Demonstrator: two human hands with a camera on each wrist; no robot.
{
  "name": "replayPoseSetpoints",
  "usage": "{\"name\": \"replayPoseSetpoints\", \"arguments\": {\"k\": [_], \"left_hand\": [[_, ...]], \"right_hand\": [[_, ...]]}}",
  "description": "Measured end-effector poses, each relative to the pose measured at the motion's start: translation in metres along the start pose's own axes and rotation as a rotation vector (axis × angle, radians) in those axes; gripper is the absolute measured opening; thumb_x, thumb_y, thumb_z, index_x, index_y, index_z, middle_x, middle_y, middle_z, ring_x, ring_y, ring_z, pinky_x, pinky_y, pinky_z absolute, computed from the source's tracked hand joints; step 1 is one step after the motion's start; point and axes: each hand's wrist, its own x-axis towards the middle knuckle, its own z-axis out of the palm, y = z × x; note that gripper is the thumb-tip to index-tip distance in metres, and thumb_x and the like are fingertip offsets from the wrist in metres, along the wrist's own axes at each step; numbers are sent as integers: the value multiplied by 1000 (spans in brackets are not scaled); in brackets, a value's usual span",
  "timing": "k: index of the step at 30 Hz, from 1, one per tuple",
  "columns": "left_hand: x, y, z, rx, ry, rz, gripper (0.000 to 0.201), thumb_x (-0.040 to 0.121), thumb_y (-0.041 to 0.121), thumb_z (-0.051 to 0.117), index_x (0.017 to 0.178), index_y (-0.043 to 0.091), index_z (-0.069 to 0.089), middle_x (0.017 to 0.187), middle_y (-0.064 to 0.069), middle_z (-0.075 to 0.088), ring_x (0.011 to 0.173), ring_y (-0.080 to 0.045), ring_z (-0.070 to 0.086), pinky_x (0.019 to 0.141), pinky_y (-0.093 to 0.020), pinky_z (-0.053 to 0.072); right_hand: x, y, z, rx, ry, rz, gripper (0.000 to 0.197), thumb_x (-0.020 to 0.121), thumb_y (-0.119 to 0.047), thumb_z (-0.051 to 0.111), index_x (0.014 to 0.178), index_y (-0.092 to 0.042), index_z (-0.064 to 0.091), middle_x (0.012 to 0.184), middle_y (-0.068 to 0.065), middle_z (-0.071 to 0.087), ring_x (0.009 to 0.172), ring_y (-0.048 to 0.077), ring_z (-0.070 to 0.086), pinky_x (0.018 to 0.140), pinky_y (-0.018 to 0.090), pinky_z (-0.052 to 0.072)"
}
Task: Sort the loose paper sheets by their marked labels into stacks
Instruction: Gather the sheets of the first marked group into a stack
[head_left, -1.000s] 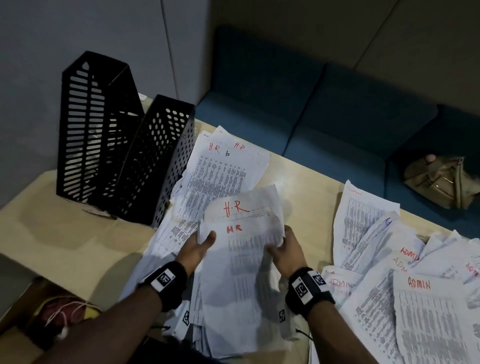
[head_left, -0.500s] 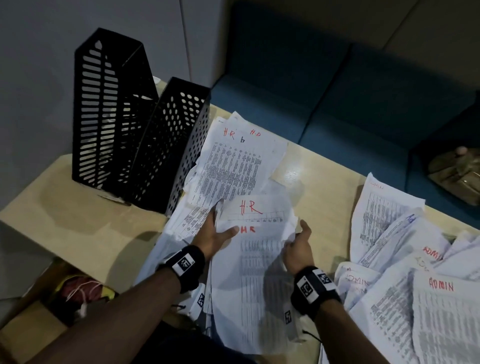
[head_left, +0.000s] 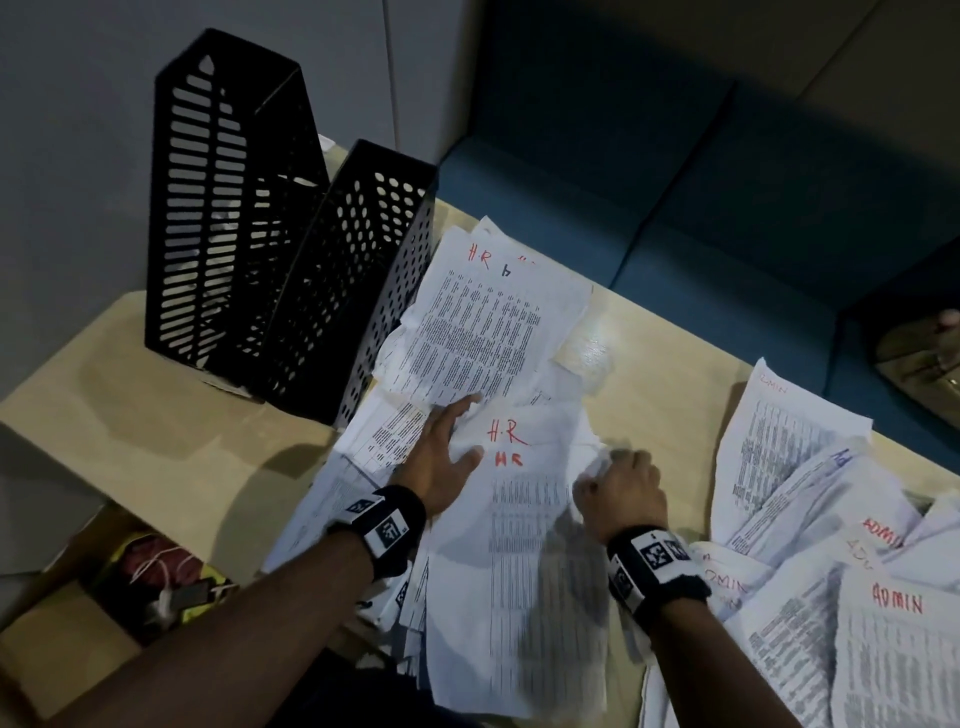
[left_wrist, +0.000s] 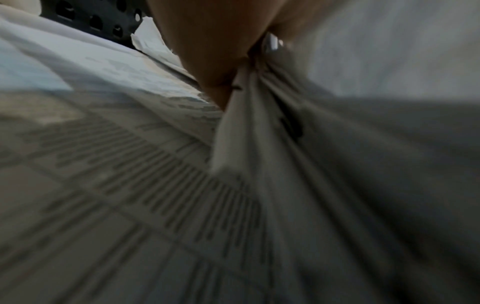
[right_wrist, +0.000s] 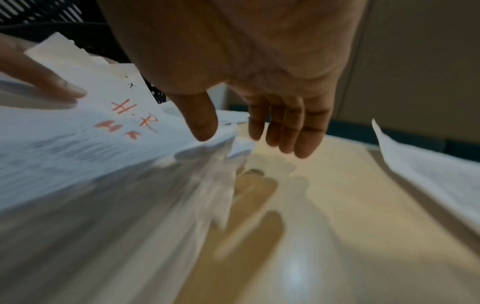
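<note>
Two black perforated file holders (head_left: 270, 234) stand upright at the far left of the desk (head_left: 156, 426), close to the grey wall. Their insides are dark; what they hold I cannot tell. Below the near left edge of the desk, an open cardboard box (head_left: 78, 623) on the floor holds a tangle of cords and some yellow and red items.

The HR stack (head_left: 514, 545) lies in the middle of the desk, the top sheets marked "H.R" and "HR" in red. More HR sheets (head_left: 483, 322) fan out behind it, touching the right file holder. The left hand (head_left: 441, 457) lies flat on the left side of the stack, fingers (head_left: 462, 410) straight and slightly spread, thumb pointing right on the paper. The right hand (head_left: 621, 488) is at the right edge of the stack; in the right wrist view its fingers (right_wrist: 285, 127) hang relaxed and close together above the bare desk, and the thumb touches the paper edge. It pinches nothing.

The ADMIN sheets (head_left: 857, 597) cover the near right part of the desk in a loose pile. Between the two piles a strip of bare desk runs from the right hand to the far edge. Behind the far edge stands a blue sofa (head_left: 701, 208).
</note>
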Motion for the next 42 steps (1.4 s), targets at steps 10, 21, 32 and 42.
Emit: {"name": "replayPoseSetpoints", "arguments": {"k": [10, 21, 32, 42], "left_hand": [[-3, -2, 13, -114, -66, -110, 77, 91, 14, 62, 148, 37, 16, 149, 7, 29, 136, -9, 26, 110, -34, 32], [-8, -5, 16, -92, -35, -252, 57, 81, 15, 73, 132, 14, 49, 123, 0, 59, 109, -14, 56, 98, -32, 47], [-33, 11, 32, -132, -201, -286, 35, 76, 21, 77, 109, 14, 67, 102, -5, 72, 95, -23, 69, 79, -34, 58], [-39, 20, 31, -82, -306, -235, 25, 76, 20, 79, 92, 30, 62, 92, 6, 69, 87, -12, 67, 64, -22, 52]], "right_hand": [[16, -82, -6, 159, -243, -525, 61, 96, -40, 46, 148, -16, 26, 150, 6, 37, 137, 24, 33, 113, 37, 27], [13, 14, 6, 41, -47, -241, 50, 97, -50, 30, 138, -24, 44, 146, 1, 42, 137, 22, 33, 113, 44, 24], [-4, 47, 28, 787, 81, 139, 64, 85, -72, 32, 96, -16, 63, 97, 8, 64, 93, 26, 62, 81, 35, 51], [-16, 43, -11, 911, 132, 198, 18, 92, -34, 59, 98, -19, 67, 93, 2, 66, 87, 22, 59, 71, 23, 37]]}}
